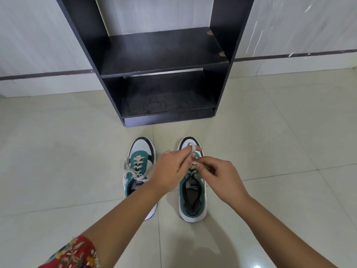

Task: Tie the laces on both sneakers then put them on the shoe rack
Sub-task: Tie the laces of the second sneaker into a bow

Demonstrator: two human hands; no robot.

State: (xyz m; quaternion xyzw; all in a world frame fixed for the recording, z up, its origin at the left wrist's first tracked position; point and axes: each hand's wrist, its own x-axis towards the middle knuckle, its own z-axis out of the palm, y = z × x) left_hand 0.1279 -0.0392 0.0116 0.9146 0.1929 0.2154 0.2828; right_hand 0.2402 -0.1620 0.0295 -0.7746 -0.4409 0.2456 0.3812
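Observation:
Two green, white and black sneakers stand side by side on the tiled floor, toes toward the rack. The left sneaker (139, 167) has loose white laces hanging over its left side. Both hands work above the right sneaker (192, 198). My left hand (170, 170) pinches a loop of its white lace (191, 147) over the toe. My right hand (219, 176) pinches another part of the same lace just beside it. The dark shoe rack (164, 60) stands right behind the sneakers with two bare shelves.
Pale glossy floor tiles (67, 161) spread out on both sides of the sneakers. A white wall with a dark stripe (46, 74) runs behind the rack. A red flowered sleeve (77, 254) shows at the bottom left.

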